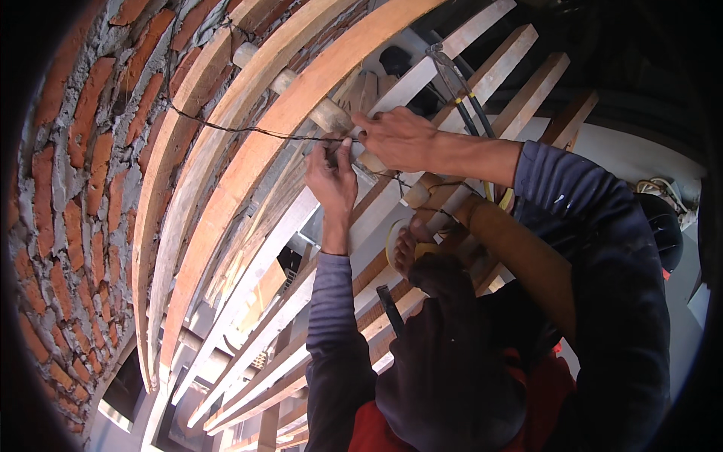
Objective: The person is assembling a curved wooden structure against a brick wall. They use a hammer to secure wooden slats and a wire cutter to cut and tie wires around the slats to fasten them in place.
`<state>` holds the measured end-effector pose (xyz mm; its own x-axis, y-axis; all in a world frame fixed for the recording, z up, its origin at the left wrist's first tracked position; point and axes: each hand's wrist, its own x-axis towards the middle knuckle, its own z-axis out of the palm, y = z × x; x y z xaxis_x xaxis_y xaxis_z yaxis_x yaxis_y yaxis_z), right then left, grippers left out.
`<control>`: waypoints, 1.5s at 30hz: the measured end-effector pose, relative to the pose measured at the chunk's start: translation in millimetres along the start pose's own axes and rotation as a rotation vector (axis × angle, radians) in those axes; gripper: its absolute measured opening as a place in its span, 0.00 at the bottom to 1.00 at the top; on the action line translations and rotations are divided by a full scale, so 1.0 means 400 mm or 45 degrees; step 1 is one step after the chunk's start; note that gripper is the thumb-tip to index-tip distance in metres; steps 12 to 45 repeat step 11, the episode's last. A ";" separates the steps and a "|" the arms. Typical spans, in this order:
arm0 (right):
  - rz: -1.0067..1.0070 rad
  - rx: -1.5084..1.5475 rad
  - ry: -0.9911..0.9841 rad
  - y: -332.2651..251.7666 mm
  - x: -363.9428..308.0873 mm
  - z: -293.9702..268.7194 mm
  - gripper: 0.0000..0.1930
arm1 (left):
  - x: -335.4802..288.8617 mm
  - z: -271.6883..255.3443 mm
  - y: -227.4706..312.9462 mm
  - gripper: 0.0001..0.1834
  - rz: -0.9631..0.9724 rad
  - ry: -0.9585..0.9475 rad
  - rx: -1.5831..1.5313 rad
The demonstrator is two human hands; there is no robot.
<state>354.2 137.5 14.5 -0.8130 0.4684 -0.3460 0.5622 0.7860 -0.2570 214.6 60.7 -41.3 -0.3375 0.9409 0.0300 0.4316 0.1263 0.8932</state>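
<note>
A dark twisted wire [256, 132] runs across the curved wooden battens [294, 105], from near the brick wall to my fingers. My left hand [331, 181] pinches the wire from below, thumb and fingers pressed together. Just right of it and slightly higher, my right hand [399, 139] is closed on the wire's near part, its fingertips partly hidden. Beside my hands, a round wooden pole [330, 115] passes beneath the battens. A pair of pincers [459, 83] with black and yellow handles rests on the battens beyond my right wrist.
A rough brick wall [79, 196] rises at the left. Gaps open between the battens. Lower down are a foot [410, 242] in a sandal and a dark metal bar end [390, 309]. More tied wire [403, 182] shows by the pole. A dark rounded object [661, 230] sits at the far right.
</note>
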 end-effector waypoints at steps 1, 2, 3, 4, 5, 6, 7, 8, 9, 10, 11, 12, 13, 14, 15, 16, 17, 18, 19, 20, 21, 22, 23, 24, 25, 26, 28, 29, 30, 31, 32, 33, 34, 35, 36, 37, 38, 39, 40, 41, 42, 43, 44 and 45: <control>0.021 0.005 0.033 -0.004 0.000 0.004 0.10 | 0.004 -0.002 -0.008 0.08 0.093 0.015 0.085; 0.040 0.014 0.030 -0.006 -0.001 0.008 0.10 | 0.005 -0.004 -0.013 0.07 0.185 0.029 0.170; 0.061 0.023 0.027 -0.008 -0.002 0.011 0.09 | 0.003 -0.004 -0.015 0.07 0.193 0.033 0.167; 0.081 0.030 0.028 -0.009 -0.002 0.012 0.09 | 0.004 -0.006 -0.014 0.07 0.203 0.037 0.164; 0.091 0.043 0.061 -0.011 -0.005 0.014 0.09 | 0.005 -0.007 -0.014 0.07 0.214 0.042 0.162; 0.101 0.056 0.093 -0.013 -0.009 0.015 0.09 | 0.000 -0.008 -0.014 0.07 0.165 0.043 0.119; 0.114 0.069 0.127 -0.014 -0.010 0.013 0.09 | -0.007 -0.008 -0.011 0.07 0.119 0.042 0.075; 0.124 0.066 0.084 -0.012 -0.008 0.010 0.09 | -0.013 -0.006 -0.009 0.07 0.073 0.042 0.031; 0.133 0.064 0.040 -0.008 -0.005 0.006 0.09 | -0.016 -0.005 -0.008 0.07 0.039 0.049 0.017; 0.143 0.062 -0.005 -0.008 -0.002 -0.011 0.10 | -0.021 -0.003 -0.009 0.07 0.005 0.054 0.003; 0.194 0.121 -0.164 -0.011 0.002 -0.030 0.12 | -0.024 0.000 -0.010 0.08 -0.029 0.059 -0.011; 0.194 0.121 -0.164 -0.011 0.002 -0.030 0.12 | -0.024 0.000 -0.010 0.08 -0.029 0.059 -0.011; 0.194 0.121 -0.164 -0.011 0.002 -0.030 0.12 | -0.024 0.000 -0.010 0.08 -0.029 0.059 -0.011; 0.194 0.121 -0.164 -0.011 0.002 -0.030 0.12 | -0.024 0.000 -0.010 0.08 -0.029 0.059 -0.011; 0.194 0.121 -0.164 -0.011 0.002 -0.030 0.12 | -0.024 0.000 -0.010 0.08 -0.029 0.059 -0.011; 0.194 0.121 -0.164 -0.011 0.002 -0.030 0.12 | -0.024 0.000 -0.010 0.08 -0.029 0.059 -0.011; 0.194 0.121 -0.164 -0.011 0.002 -0.030 0.12 | -0.024 0.000 -0.010 0.08 -0.029 0.059 -0.011; 0.194 0.121 -0.164 -0.011 0.002 -0.030 0.12 | -0.024 0.000 -0.010 0.08 -0.029 0.059 -0.011; 0.194 0.121 -0.164 -0.011 0.002 -0.030 0.12 | -0.024 0.000 -0.010 0.08 -0.029 0.059 -0.011; 0.194 0.121 -0.164 -0.011 0.002 -0.030 0.12 | -0.024 0.000 -0.010 0.08 -0.029 0.059 -0.011; 0.194 0.121 -0.164 -0.011 0.002 -0.030 0.12 | -0.024 0.000 -0.010 0.08 -0.029 0.059 -0.011; 0.194 0.121 -0.164 -0.011 0.002 -0.030 0.12 | -0.024 0.000 -0.010 0.08 -0.029 0.059 -0.011; 0.194 0.121 -0.164 -0.011 0.002 -0.030 0.12 | -0.024 0.000 -0.010 0.08 -0.029 0.059 -0.011; 0.194 0.121 -0.164 -0.011 0.002 -0.030 0.12 | -0.024 0.000 -0.010 0.08 -0.029 0.059 -0.011; 0.194 0.121 -0.164 -0.011 0.002 -0.030 0.12 | -0.024 0.000 -0.010 0.08 -0.029 0.059 -0.011; 0.194 0.121 -0.164 -0.011 0.002 -0.030 0.12 | -0.024 0.000 -0.010 0.08 -0.029 0.059 -0.011; 0.194 0.121 -0.164 -0.011 0.002 -0.030 0.12 | -0.024 0.000 -0.010 0.08 -0.029 0.059 -0.011; 0.194 0.121 -0.164 -0.011 0.002 -0.030 0.12 | -0.024 0.000 -0.010 0.08 -0.029 0.059 -0.011; 0.194 0.121 -0.164 -0.011 0.002 -0.030 0.12 | -0.024 0.000 -0.010 0.08 -0.029 0.059 -0.011; 0.194 0.121 -0.164 -0.011 0.002 -0.030 0.12 | -0.024 0.000 -0.010 0.08 -0.029 0.059 -0.011; 0.194 0.121 -0.164 -0.011 0.002 -0.030 0.12 | -0.024 0.000 -0.010 0.08 -0.029 0.059 -0.011; 0.194 0.121 -0.164 -0.011 0.002 -0.030 0.12 | -0.024 0.000 -0.010 0.08 -0.029 0.059 -0.011; 0.194 0.121 -0.164 -0.011 0.002 -0.030 0.12 | -0.024 0.000 -0.010 0.08 -0.029 0.059 -0.011; 0.194 0.121 -0.164 -0.011 0.002 -0.030 0.12 | -0.024 0.000 -0.010 0.08 -0.029 0.059 -0.011; 0.194 0.121 -0.164 -0.011 0.002 -0.030 0.12 | -0.024 0.000 -0.010 0.08 -0.029 0.059 -0.011; 0.194 0.121 -0.164 -0.011 0.002 -0.030 0.12 | -0.024 0.000 -0.010 0.08 -0.029 0.059 -0.011; 0.194 0.121 -0.164 -0.011 0.002 -0.030 0.12 | -0.024 0.000 -0.010 0.08 -0.029 0.059 -0.011; 0.194 0.121 -0.164 -0.011 0.002 -0.030 0.12 | -0.024 0.000 -0.010 0.08 -0.029 0.059 -0.011; 0.194 0.121 -0.164 -0.011 0.002 -0.030 0.12 | -0.024 0.000 -0.010 0.08 -0.029 0.059 -0.011; 0.194 0.121 -0.164 -0.011 0.002 -0.030 0.12 | -0.024 0.000 -0.010 0.08 -0.029 0.059 -0.011; 0.194 0.121 -0.164 -0.011 0.002 -0.030 0.12 | -0.024 0.000 -0.010 0.08 -0.029 0.059 -0.011; 0.194 0.121 -0.164 -0.011 0.002 -0.030 0.12 | -0.024 0.000 -0.010 0.08 -0.029 0.059 -0.011; 0.194 0.121 -0.164 -0.011 0.002 -0.030 0.12 | -0.024 0.000 -0.010 0.08 -0.029 0.059 -0.011; 0.194 0.121 -0.164 -0.011 0.002 -0.030 0.12 | -0.024 0.000 -0.010 0.08 -0.029 0.059 -0.011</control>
